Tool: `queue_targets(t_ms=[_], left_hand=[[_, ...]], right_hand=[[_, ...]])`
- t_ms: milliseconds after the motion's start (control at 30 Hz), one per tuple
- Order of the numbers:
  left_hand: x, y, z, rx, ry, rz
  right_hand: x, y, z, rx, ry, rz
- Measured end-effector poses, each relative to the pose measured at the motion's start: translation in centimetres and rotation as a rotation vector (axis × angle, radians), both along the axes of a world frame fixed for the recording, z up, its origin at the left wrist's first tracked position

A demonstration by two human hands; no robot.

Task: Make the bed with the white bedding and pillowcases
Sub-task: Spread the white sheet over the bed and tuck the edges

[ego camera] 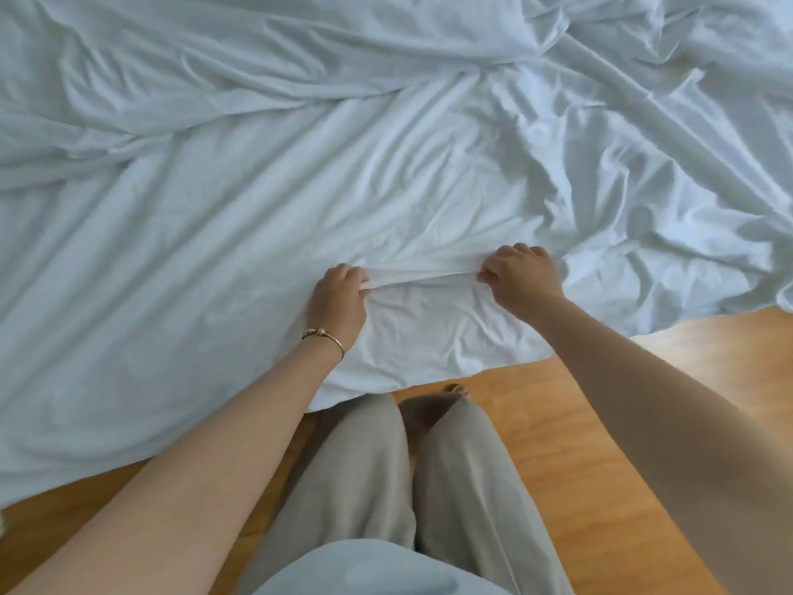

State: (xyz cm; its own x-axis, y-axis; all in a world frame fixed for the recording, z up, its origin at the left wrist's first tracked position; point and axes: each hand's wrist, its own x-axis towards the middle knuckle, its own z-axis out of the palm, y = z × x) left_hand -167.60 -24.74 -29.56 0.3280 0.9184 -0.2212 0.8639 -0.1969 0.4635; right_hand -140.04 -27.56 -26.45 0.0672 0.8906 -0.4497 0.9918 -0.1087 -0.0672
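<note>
White sheet [266,199] spread across bed, heavily creased, bunched in ridges toward far side and right. Near edge hanging over bed side, reaching wooden floor [579,423]. Left hand [339,300] and right hand [521,277] close together at near edge, both clenched on sheet: fingers [515,251] curled over a fold, cloth pulled into a taut band between the two grips. Bracelet [326,337] on left wrist. Standing at bedside, grey trousers [429,487] below. Judged early in task: sheet laid out but not smoothed, not squared, edges not tucked. No pillows or pillowcases in view; cannot tell about those. Left to do, apparently: tension and flatten sheet, tuck edges, dress pillows.
</note>
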Motion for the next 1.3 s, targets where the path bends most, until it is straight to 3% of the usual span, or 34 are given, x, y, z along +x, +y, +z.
queue_targets(t_ms=[100, 267, 433, 533, 633, 667, 767, 833, 900, 967, 1067, 1167, 1300], left_hand=[[0.9, 1.0, 1.3, -0.084, -0.009, 0.189], [1.3, 1.7, 4.0, -0.25, -0.233, 0.367], [2.0, -0.5, 6.4, -0.313, -0.294, 0.35], [2.9, -3.5, 6.6, -0.403, -0.174, 0.28], [3.6, -6.5, 5.8, -0.194, 0.197, 0.158], [3.7, -6.6, 5.6, -0.085, 0.242, 0.176], [2.9, -4.0, 6.2, 0.155, 0.162, 0.248], [1.9, -1.7, 6.5, 0.278, 0.129, 0.156], [0.9, -0.2, 6.2, 0.388, 0.147, -0.004], [0.1, 0.5, 5.2, 0.462, 0.21, -0.16], [-1.0, 1.8, 4.5, 0.602, 0.255, -0.277], [-1.5, 2.7, 5.0, 0.625, 0.327, -0.455], [-0.8, 0.9, 2.9, 0.484, 0.339, -0.59]], right_hand=[[1.2, 3.0, 1.7, -0.015, 0.2, -0.183], [2.4, 5.2, 3.5, 0.015, 0.416, -0.073], [4.4, 3.3, 2.6, -0.041, 0.151, 0.331], [5.7, 1.3, 1.9, 0.003, 0.117, 0.339], [5.7, -0.2, 1.6, 0.083, 0.122, 0.308], [5.4, 0.0, 1.8, 0.132, 0.149, 0.264], [3.9, 3.3, 2.6, 0.277, 0.247, 0.136], [3.2, 5.6, 2.9, 0.369, 0.303, 0.138], [2.9, 6.7, 2.5, 0.484, 0.303, 0.338], [3.4, 6.6, 1.3, 0.599, 0.255, 0.698], [4.2, 6.5, -0.5, 0.695, 0.262, 1.088], [3.8, 6.2, -1.1, 0.636, 0.214, 1.122], [4.0, 3.9, -2.7, 0.344, -0.021, 0.843]])
